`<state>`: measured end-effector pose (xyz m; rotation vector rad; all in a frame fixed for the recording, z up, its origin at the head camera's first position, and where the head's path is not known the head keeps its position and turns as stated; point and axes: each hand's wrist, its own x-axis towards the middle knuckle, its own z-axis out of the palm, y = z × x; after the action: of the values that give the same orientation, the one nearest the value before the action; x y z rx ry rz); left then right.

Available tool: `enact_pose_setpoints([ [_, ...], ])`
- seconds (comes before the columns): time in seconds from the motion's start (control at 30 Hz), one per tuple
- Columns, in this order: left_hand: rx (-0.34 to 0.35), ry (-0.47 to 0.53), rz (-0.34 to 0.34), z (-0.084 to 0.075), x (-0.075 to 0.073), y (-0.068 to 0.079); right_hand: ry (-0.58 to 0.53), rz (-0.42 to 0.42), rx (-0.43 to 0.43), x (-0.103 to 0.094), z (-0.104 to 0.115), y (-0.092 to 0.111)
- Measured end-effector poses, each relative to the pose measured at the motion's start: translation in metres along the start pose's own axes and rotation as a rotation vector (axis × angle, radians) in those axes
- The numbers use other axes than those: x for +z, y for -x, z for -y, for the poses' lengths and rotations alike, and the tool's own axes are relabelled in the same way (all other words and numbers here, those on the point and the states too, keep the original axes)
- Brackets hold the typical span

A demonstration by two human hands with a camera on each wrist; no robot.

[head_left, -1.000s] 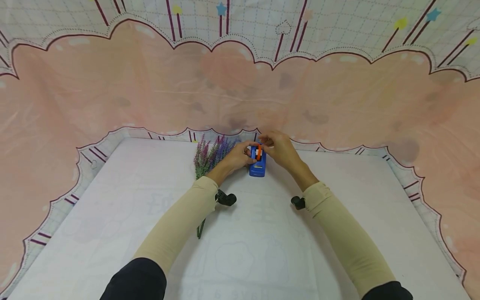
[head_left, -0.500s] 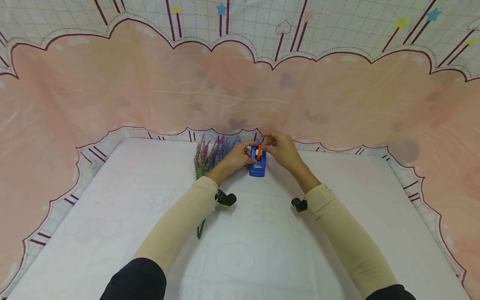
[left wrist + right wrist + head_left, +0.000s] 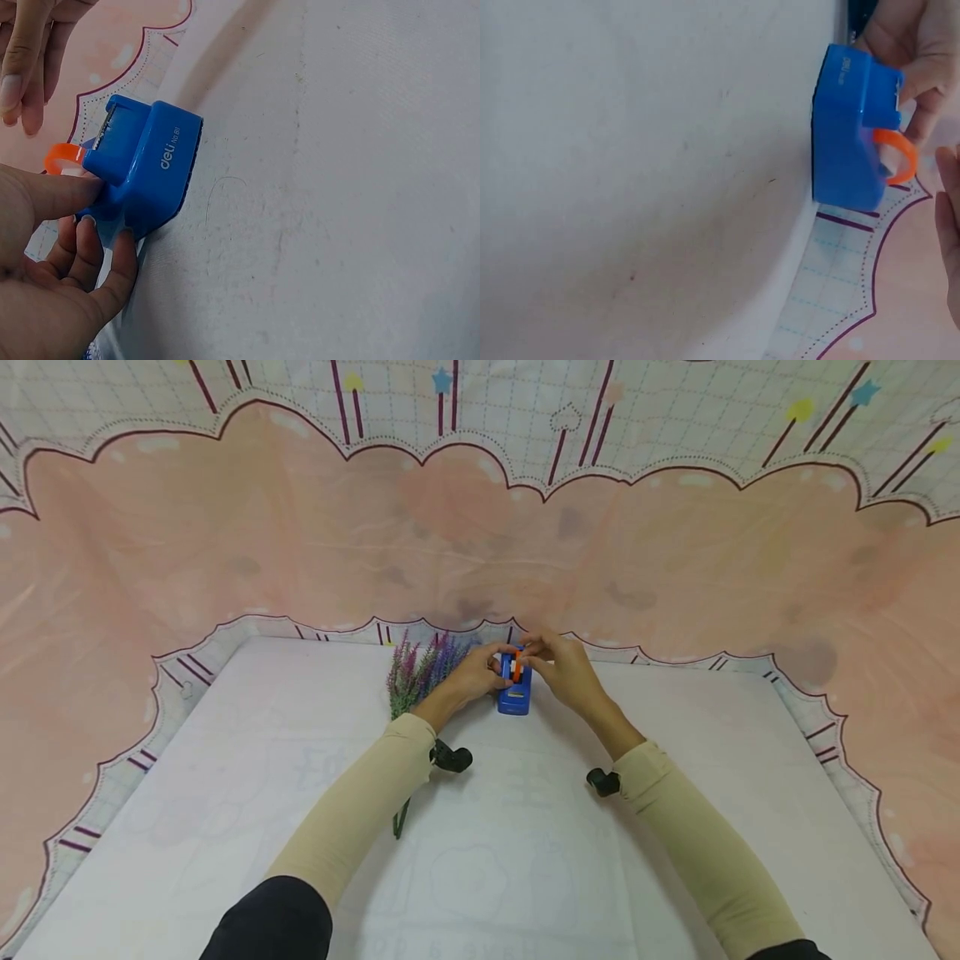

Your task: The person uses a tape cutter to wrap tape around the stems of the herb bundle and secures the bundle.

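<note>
A blue tape dispenser [image 3: 514, 697] with an orange ring [image 3: 517, 666] in its top stands at the far edge of the white table. My left hand [image 3: 475, 674] grips its side; in the left wrist view the thumb presses near the ring and the fingers [image 3: 88, 251] curl against the lower body. Just right of the dispenser, my right hand [image 3: 566, 672] hovers with its thumb and fingertips over the ring's side. The left wrist view shows the right hand's fingers [image 3: 34, 67] pointing down, apart from the dispenser, with nothing visible between them.
A bunch of purple and pink artificial flowers [image 3: 412, 681] lies left of the dispenser, its stems toward me and partly behind the left forearm. The white tabletop [image 3: 480, 860] spreads in front, and a peach scalloped cloth [image 3: 360, 543] hangs beyond its far edge.
My right hand has drawn slightly down and toward me, its forearm shifting a little to the right. The left hand and the dispenser stay in place.
</note>
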<state>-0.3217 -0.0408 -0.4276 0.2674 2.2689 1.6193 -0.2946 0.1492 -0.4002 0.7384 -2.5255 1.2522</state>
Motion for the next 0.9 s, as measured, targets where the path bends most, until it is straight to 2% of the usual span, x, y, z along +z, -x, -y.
enact_pose_setpoints([
  [0.3, -0.007, 0.014, 0.005, 0.000, -0.003, 0.000, -0.043, 0.004, 0.034, -0.006, 0.014, 0.001],
  [0.6, -0.005, 0.034, 0.006, 0.001, -0.001, 0.001, -0.156, 0.011, 0.172, -0.001, 0.010, 0.004],
  [0.77, -0.001, 0.060, 0.016, 0.001, 0.000, 0.001, -0.123, 0.020, 0.214, 0.001, 0.012, 0.006],
  [0.9, -0.001, 0.040, 0.013, 0.002, -0.001, 0.001, -0.117, 0.048, 0.253, 0.003, 0.013, 0.009],
])
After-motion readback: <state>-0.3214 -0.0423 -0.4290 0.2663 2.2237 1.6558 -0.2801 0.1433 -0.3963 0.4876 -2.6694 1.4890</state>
